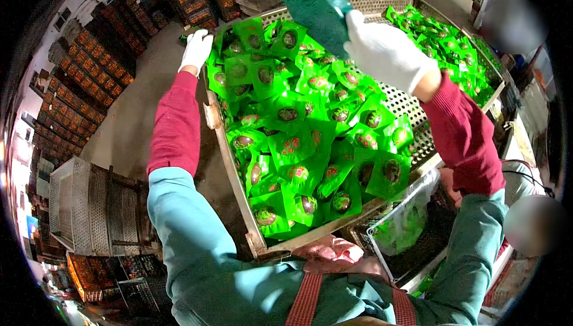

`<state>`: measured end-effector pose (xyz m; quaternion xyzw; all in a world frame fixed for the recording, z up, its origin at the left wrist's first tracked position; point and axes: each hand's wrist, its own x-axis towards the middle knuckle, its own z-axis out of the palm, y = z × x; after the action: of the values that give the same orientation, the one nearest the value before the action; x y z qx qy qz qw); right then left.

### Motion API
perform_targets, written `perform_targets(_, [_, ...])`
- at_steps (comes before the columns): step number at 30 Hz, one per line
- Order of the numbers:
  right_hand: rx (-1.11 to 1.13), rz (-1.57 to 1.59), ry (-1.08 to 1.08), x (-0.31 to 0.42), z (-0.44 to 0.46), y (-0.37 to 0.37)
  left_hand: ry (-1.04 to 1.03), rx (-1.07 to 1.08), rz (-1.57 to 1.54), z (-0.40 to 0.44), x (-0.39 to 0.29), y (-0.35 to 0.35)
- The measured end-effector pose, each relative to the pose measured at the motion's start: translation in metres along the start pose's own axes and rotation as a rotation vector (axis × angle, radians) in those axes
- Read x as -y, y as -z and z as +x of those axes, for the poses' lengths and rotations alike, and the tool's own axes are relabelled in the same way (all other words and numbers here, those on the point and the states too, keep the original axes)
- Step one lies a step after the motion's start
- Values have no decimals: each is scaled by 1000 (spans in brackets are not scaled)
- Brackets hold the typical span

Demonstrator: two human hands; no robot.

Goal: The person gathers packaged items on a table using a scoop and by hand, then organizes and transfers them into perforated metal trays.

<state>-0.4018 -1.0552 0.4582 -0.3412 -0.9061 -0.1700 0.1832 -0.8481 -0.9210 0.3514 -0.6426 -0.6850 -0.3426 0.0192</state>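
Note:
Many bright green packets (289, 114) with dark round items and red print fill a perforated metal tray (233, 171) in front of me. My right hand (385, 48), in a white glove, is closed on a dark green scoop-like sheet (310, 10) above the tray's far side. At the tray's far left corner is my left hand (196, 48), also white-gloved, with a small dark green thing (189, 30) by its fingertips. What its fingers hold, if anything, is hard to make out.
More green packets (441, 45) lie at the tray's right end. Stacked crates (98, 57) line the left wall. A perforated metal bin (80, 204) stands at lower left. A crate with a plastic liner (406, 227) is below the tray's near edge. People are at the right.

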Motion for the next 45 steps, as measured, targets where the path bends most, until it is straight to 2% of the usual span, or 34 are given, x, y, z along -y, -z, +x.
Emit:
perform_targets(2, [-20,16,-157,13,-31,6,-103,44,21,-8,-27,1])
perform_targets(3, [-66,-8,-197,13,-46,6,-161,140,44,-23,-51,5])
perform_targets(5, [-44,82,-343,13,-78,2,-258,354,118,-32,-57,-23])
perform_targets(6, [-128,138,-371,8,-96,-4,-238,515,247,-37,-49,-42])
perform_targets(7, [-217,185,-405,5,-117,-7,-299,482,393,-31,-38,-63])
perform_targets(8, [-243,227,-452,5,-136,-5,-327,569,399,-11,-20,-73])
perform_targets(9, [-260,355,-500,8,-157,3,-355,657,401,9,-3,-82])
perform_targets(10, [-283,481,-548,11,-178,12,-141,692,373,-11,-52,-52])
perform_targets(11, [-212,800,-725,26,-196,33,-164,711,431,-3,-57,-49])
perform_targets(12, [-178,1086,-940,42,-214,55,-198,815,483,12,-66,-44])
perform_targets(13, [-293,1168,-985,49,-239,54,-240,849,485,15,-85,-37])
perform_targets(15, [-432,1284,-1083,73,-281,66,-392,485,534,-10,-135,-16])
perform_targets(16, [-506,1264,-1185,86,-297,66,-539,378,401,-36,-174,-8])
perform_targets(17, [-580,1238,-1287,99,-313,65,-730,396,215,-54,-204,-7])
perform_targets(19, [-570,1202,-1370,127,-343,70,-952,554,-157,-130,-284,5])
perform_targets(21, [-619,1180,-1377,153,-371,62,-1398,484,-32,-210,-345,25])
perform_targets(23, [-642,1184,-1463,180,-384,64,-1617,603,15,-274,-374,30])
perform_targets(25, [-659,1262,-1488,202,-404,58,-1741,561,180,-317,-372,20])
perform_targets(27, [-652,1239,-1555,219,-411,58,-1656,528,441,-333,-366,-10])
perform_targets(29, [-537,1284,-1517,225,-436,49,-1645,497,413,-339,-362,-29])
perform_targets(31, [-571,1297,-1508,235,-443,43,-1456,433,82,-349,-361,-47])
perform_targets(32, [-629,1286,-1531,239,-446,41,-1652,521,382,-339,-366,-43])
perform_targets(33, [-689,1275,-1553,242,-448,38,-1687,550,199,-330,-368,-38])
perform_targets(35, [-753,1273,-1512,248,-455,35,-1502,795,55,-316,-373,-26])
perform_targets(36, [-741,1243,-1506,249,-457,36,-1291,871,-329,-302,-357,-34])
perform_targets(37, [-726,1216,-1496,250,-459,36,-1284,831,-438,-289,-354,-22])
perform_targets(39, [-751,1240,-1555,253,-463,31,-984,962,-432,-266,-342,12])
perform_targets(41, [-742,1247,-1547,254,-473,24,-918,850,-373,-244,-317,31])
perform_targets(43, [-759,1263,-1566,259,-477,19,-924,640,-110,-218,-272,35])
perform_targets(45, [-771,1258,-1593,261,-474,20,-619,792,249,-218,-256,62])
